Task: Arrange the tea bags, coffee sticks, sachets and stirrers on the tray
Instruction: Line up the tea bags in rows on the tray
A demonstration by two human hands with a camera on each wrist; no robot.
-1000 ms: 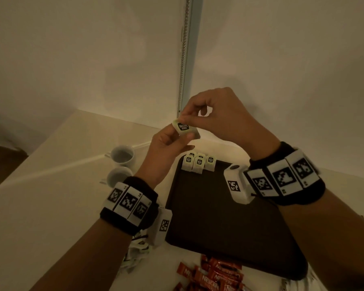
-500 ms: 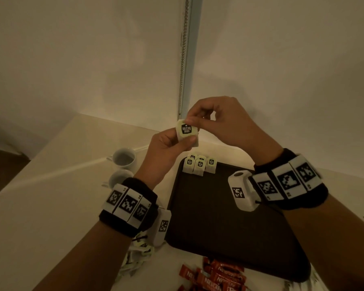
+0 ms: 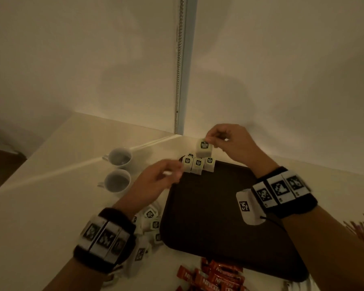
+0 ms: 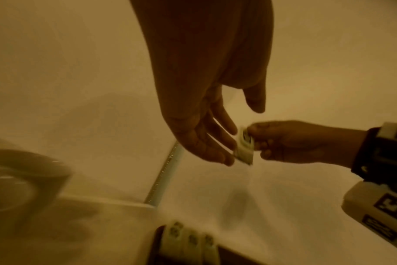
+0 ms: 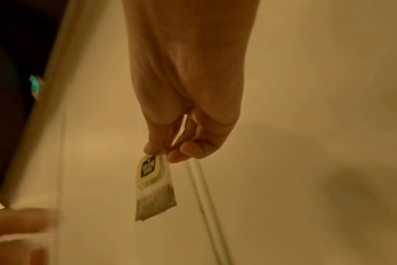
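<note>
Right hand (image 3: 232,144) pinched a tea bag (image 3: 204,148) by its top edge between thumb and fingertips (image 5: 154,148); the bag hung free above the far-left corner of the dark tray (image 3: 214,217), just over the row of tea bags (image 3: 198,164) standing upright in that corner. The tag on the held bag showed a dark label.

Left hand (image 3: 156,183) was low over the tray's left edge, near the row, fingers loosely extended and holding nothing; it was motion-blurred in the head view.

Loose tea bags (image 3: 150,221) lay in a heap on the table just left of the tray. Red Nescafé coffee sticks (image 3: 214,276) lay at the tray's near edge. Stirrers (image 3: 361,232) lay on the table at far right. Two white cups (image 3: 119,169) stood left of the tray.
</note>
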